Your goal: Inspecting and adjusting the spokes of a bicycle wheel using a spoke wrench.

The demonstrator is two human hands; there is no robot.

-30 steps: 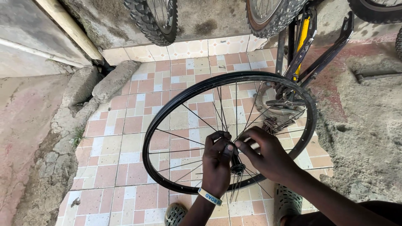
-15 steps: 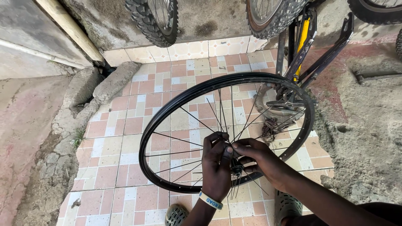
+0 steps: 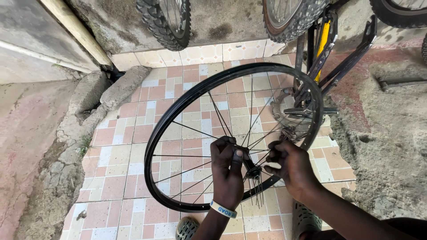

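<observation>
Both hands work at the middle of a bare bicycle wheel [image 3: 178, 115]: the left hand [image 3: 227, 171], with a pale wristband [image 3: 223, 209] on it, is closed around the spokes beside the hub [image 3: 254, 171], and the right hand [image 3: 291, 166] pinches spokes just on the other side of the hub. Under the hands lies a floor [image 3: 147, 106] of small pink and cream tiles. Left of the left hand the tiles end at a broken concrete edge [image 3: 80, 115] and a rough slab. Beyond the hands a stained wall [image 3: 222, 22] rises, with knobby tyres [image 3: 164, 20] leaning at it. Right of the right hand stands a black and yellow bike frame [image 3: 327, 49] over rough grey ground [image 3: 391, 146]
</observation>
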